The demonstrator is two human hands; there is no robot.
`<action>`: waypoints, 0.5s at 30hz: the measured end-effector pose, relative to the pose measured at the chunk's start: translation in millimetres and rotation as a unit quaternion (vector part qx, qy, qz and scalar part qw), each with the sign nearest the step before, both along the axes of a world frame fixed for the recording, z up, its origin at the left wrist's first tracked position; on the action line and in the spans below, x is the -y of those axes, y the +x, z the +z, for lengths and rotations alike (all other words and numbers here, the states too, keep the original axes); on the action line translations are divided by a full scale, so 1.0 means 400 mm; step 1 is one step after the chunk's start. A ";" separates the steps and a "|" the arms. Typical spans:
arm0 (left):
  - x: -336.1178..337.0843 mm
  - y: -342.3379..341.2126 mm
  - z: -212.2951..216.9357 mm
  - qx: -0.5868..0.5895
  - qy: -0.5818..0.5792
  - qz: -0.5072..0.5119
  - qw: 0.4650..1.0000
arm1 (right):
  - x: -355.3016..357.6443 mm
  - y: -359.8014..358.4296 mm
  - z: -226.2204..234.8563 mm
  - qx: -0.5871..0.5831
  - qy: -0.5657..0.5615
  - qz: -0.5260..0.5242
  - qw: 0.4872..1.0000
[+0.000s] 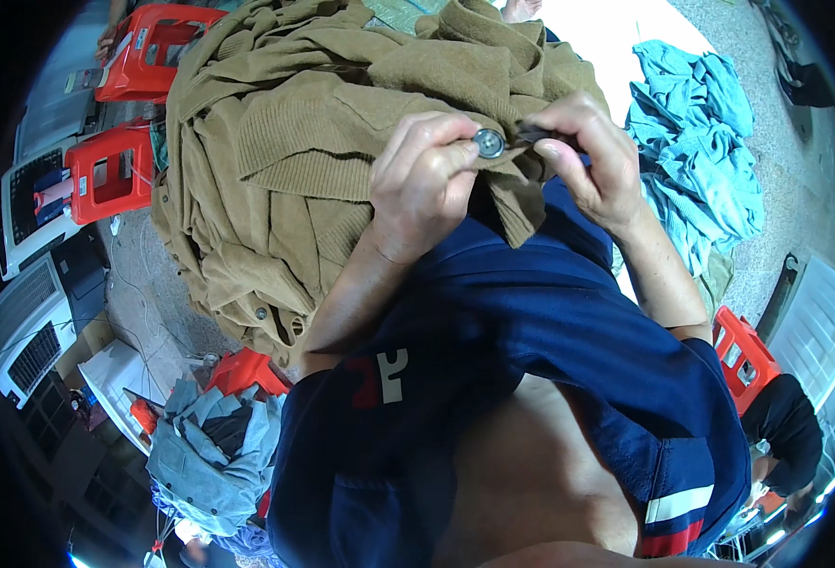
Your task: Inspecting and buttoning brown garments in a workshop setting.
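Observation:
Between the thumb and forefinger of my left hand (422, 180) is a round dark button (488, 143), pinched at the edge of a brown knit cardigan (332, 133). Just to its right, my right hand (593, 156) is closed around a small dark tool (532, 133), whose tip points toward the button. Most of that tool is hidden by my fingers, so its exact kind does not show. A ribbed strip of the cardigan hangs below my hands over my lap. The rest of the brown knitwear lies heaped in front and to the left.
Blue-green knitwear (697, 151) is piled at the right. Red plastic stools (115, 175) stand at the left, and another red stool (744, 360) is at the right. Grey-blue garments (214, 454) lie heaped at lower left. Beyond the brown heap, part of another person's hand shows.

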State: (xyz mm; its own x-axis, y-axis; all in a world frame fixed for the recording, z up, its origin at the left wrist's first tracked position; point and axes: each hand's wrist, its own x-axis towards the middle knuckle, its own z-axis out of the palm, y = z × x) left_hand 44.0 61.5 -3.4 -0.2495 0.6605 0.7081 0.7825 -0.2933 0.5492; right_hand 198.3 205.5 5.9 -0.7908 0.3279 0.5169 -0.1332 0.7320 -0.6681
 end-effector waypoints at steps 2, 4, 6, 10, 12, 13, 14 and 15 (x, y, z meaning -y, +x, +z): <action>-0.003 -0.005 0.003 0.039 -0.025 0.044 0.998 | 0.014 0.011 -0.014 -0.019 -0.103 -0.023 0.994; -0.012 -0.029 0.009 0.069 -0.033 0.089 0.993 | 0.035 0.014 -0.031 0.050 -0.177 -0.012 0.983; -0.029 -0.076 -0.004 0.154 0.004 0.090 0.984 | 0.043 0.008 -0.055 0.118 -0.199 -0.004 0.973; -0.047 -0.141 -0.024 0.252 -0.070 0.153 0.953 | 0.044 0.019 -0.072 0.202 -0.238 0.033 0.949; -0.052 -0.154 -0.031 0.267 -0.083 0.148 0.949 | 0.062 0.016 -0.078 0.194 -0.347 -0.015 0.917; -0.058 -0.153 -0.030 0.267 -0.083 0.145 0.949 | 0.073 0.012 -0.090 0.133 -0.364 -0.035 0.921; -0.064 -0.150 -0.028 0.270 -0.100 0.147 0.946 | 0.074 0.011 -0.088 0.133 -0.364 -0.038 0.921; -0.069 -0.148 -0.026 0.273 -0.117 0.152 0.943 | 0.075 0.008 -0.078 0.146 -0.337 -0.042 0.929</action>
State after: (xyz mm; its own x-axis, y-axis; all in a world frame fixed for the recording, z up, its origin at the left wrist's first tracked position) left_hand -15.3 89.2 -13.8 -0.7372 0.6221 0.2636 0.3932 0.0778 0.9162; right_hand 201.4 175.7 -25.5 -0.8225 0.5655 -0.0610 0.1642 0.1334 -0.9774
